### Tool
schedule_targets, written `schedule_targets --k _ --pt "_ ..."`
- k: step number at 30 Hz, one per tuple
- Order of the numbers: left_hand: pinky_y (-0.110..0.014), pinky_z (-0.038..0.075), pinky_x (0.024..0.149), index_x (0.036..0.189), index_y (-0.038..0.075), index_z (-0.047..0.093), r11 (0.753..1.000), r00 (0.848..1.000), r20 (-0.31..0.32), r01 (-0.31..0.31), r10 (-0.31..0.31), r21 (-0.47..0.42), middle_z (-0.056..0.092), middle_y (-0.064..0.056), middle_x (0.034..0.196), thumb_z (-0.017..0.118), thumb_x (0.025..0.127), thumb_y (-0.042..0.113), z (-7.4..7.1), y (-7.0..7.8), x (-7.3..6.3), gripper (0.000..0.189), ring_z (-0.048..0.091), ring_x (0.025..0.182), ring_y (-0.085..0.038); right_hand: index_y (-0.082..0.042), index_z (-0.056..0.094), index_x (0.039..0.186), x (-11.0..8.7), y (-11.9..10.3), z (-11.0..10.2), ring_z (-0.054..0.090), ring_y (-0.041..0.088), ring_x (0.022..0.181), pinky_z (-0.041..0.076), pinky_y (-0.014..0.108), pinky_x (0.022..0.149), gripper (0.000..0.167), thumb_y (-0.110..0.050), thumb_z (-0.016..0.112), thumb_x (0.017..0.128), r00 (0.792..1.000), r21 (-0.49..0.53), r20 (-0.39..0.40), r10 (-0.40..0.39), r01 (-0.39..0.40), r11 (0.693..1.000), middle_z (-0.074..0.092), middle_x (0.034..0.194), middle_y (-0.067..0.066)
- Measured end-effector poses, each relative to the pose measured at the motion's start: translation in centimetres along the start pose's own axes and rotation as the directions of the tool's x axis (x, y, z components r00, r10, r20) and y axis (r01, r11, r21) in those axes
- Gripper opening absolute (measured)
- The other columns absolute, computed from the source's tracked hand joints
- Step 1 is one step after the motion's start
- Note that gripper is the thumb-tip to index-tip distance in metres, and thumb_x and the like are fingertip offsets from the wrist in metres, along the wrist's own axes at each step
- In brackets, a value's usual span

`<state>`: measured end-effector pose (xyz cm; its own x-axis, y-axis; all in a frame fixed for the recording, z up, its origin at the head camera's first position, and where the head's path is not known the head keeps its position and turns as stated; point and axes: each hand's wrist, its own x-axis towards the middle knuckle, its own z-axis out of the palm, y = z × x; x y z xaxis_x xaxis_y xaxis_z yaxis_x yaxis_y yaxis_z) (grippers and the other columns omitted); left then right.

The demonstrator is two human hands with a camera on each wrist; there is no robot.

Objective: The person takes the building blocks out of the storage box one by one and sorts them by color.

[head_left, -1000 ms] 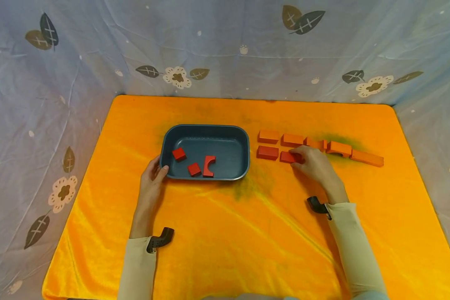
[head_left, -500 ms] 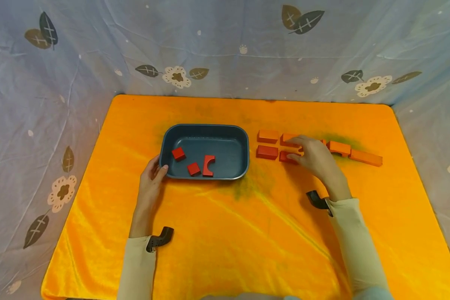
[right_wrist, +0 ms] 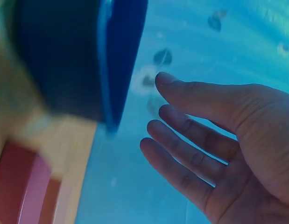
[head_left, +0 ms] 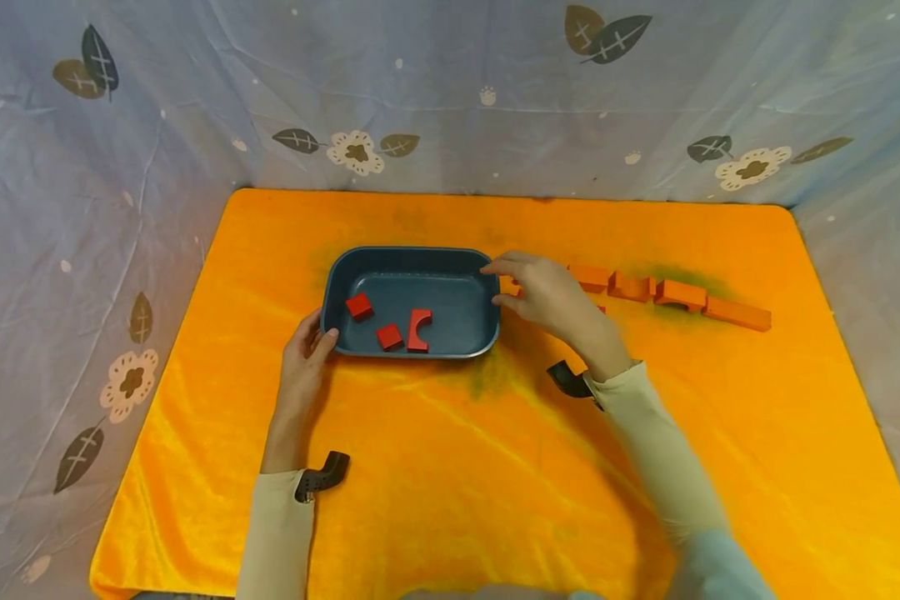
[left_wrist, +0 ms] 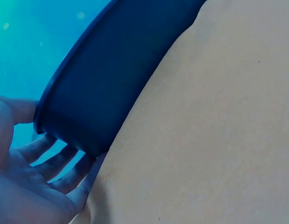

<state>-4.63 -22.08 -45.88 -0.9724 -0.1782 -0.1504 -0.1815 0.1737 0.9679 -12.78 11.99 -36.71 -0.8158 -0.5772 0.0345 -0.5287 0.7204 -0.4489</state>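
A dark blue-grey rectangular tray (head_left: 450, 357) stands left of the table's middle. It holds two red cubes (head_left: 359, 307) and a red arch block (head_left: 417, 332). My left hand (head_left: 304, 358) grips its left end, thumb over the rim; in the left wrist view the fingers (left_wrist: 69, 175) lie against the outer wall. My right hand (head_left: 543, 296) is at the tray's right end, fingers extended and holding nothing. The right wrist view shows a gap between those fingertips and the tray wall (right_wrist: 65, 60). Red blocks (right_wrist: 16, 182) on the table are largely hidden under the right hand in the head view.
Right of the tray runs a row of orange blocks, among them an arch block (head_left: 680, 295), a notched block (head_left: 632, 287) and a long block (head_left: 738, 313). A yellow-orange cloth (head_left: 435, 467) covers the table. A patterned curtain (head_left: 450, 92) hangs around its back and sides.
My right hand has left the red block at the right and moved leftward to the tray's right rim, its fingers spreading. The left hand and the tray have stayed put.
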Motion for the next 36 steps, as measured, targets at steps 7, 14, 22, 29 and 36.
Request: schedule_targets --k 7,14,22,29,36 --pt "-0.035 0.031 0.116 0.149 0.006 0.04 1.0 1.0 0.0 -0.009 0.009 -0.011 0.041 -0.009 0.15 0.053 0.102 0.018 0.2 -0.2 0.3 0.05 0.039 0.137 -0.021 -0.006 0.064 0.128 3.4 -3.5 2.0 0.061 0.026 0.111 0.053 0.038 0.093 0.041 -0.011 0.074 0.088 0.979 0.013 0.159 -0.13 0.13 0.991 0.06 0.128 0.01" --pt "-0.036 0.03 0.116 0.148 0.005 0.041 1.0 1.0 0.013 -0.018 0.019 -0.026 0.042 -0.01 0.149 0.054 0.102 0.019 0.5 -0.1 0.4 0.05 0.039 0.137 -0.022 -0.006 0.066 0.126 5.9 -4.7 4.1 0.06 0.024 0.115 0.049 0.036 0.098 0.039 -0.007 0.073 0.088 0.933 0.025 0.294 -0.208 0.21 0.977 0.062 0.127 0.008" --pt "-0.035 0.03 0.116 0.148 0.004 0.041 0.999 1.0 0.01 -0.026 0.026 -0.037 0.043 -0.012 0.149 0.054 0.102 0.016 0.4 -0.1 0.4 0.049 0.039 0.137 -0.022 -0.007 0.071 0.119 7.6 -4.5 6.3 0.063 0.021 0.1 0.053 0.032 0.09 0.03 0.001 0.068 0.09 0.912 0.03 0.344 -0.224 0.228 0.973 0.067 0.116 0.007" --pt "-0.035 0.031 0.116 0.148 0.004 0.04 0.999 1.0 0.009 -0.019 0.019 -0.037 0.042 -0.012 0.149 0.054 0.102 0.017 0.2 -0.1 0.3 0.05 0.039 0.137 -0.022 -0.009 0.075 0.111 7.8 -4.2 7.7 0.065 0.021 0.101 0.053 0.033 0.091 0.027 0.004 0.063 0.09 0.921 -0.027 0.336 -0.198 0.22 0.975 0.07 0.11 0.006" --pt "-0.035 0.03 0.116 0.148 0.005 0.04 1.0 1.0 -0.005 -0.005 0.004 -0.02 0.042 -0.01 0.15 0.054 0.102 0.017 -0.1 -0.1 0.2 0.05 0.039 0.137 -0.021 -0.007 0.074 0.11 7.6 -4.0 7.4 0.065 0.023 0.099 0.053 0.034 0.091 0.023 -0.001 0.062 0.092 0.934 -0.055 0.292 -0.205 0.231 0.971 0.07 0.108 0.007"
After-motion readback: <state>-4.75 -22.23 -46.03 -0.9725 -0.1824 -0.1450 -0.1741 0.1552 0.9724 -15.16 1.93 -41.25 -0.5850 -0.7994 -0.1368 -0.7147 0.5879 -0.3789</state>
